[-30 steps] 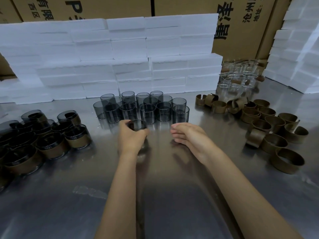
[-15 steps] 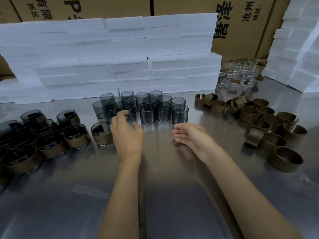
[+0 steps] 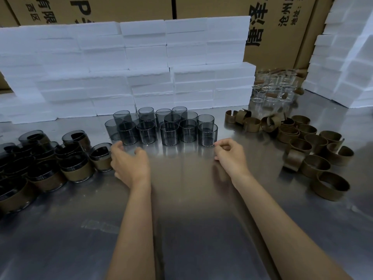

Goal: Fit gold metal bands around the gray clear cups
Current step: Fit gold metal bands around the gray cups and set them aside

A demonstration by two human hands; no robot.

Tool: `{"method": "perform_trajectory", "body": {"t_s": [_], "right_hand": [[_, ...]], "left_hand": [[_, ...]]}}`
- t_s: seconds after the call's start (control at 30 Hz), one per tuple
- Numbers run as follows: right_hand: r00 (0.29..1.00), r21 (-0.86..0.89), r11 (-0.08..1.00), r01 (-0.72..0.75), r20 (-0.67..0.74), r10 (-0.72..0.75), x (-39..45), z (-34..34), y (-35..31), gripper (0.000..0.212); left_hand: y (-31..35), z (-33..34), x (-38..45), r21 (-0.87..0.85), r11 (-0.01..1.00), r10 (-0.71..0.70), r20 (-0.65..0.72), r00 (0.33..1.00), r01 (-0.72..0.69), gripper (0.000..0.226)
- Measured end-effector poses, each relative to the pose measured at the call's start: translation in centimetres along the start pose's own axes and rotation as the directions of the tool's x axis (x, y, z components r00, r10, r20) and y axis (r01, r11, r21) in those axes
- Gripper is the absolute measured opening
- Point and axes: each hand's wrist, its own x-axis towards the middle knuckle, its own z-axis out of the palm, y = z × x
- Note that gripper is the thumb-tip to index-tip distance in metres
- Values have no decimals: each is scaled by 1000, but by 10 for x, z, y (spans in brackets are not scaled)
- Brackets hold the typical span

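Several bare gray clear cups [image 3: 169, 133] stand in a cluster at the middle of the steel table. Loose gold metal bands [image 3: 314, 145] lie in a heap on the right. Cups fitted with gold bands [image 3: 46, 164] crowd the left side, the nearest one [image 3: 101, 156] just left of my left hand. My left hand [image 3: 129, 160] hovers in front of the gray cluster, fingers relaxed and spread, holding nothing. My right hand [image 3: 229, 155] rests on the table near the rightmost gray cup [image 3: 207, 134], fingers loosely curled, empty.
White foam blocks [image 3: 129, 65] are stacked behind the cups, with more [image 3: 347, 57] at the right. Colourless clear glasses [image 3: 272, 87] stand at the back right. Cardboard boxes [image 3: 282, 27] line the rear. The steel table [image 3: 191, 219] reflects my forearms.
My left hand set a banded cup down at the left group, let go, and now hovers open before the gray cups. My right hand stayed almost still.
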Motion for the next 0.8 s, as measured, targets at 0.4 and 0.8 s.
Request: {"method": "perform_trajectory", "body": {"t_s": [0.4, 0.8], "right_hand": [[998, -439, 896, 63, 1, -69, 40, 18, 9, 84], [999, -220, 974, 47, 31, -41, 30, 14, 1, 55]], "left_hand": [[7, 34, -39, -118, 987, 148, 420, 895, -108, 20], [12, 42, -58, -179, 974, 221, 623, 750, -138, 18]]}}
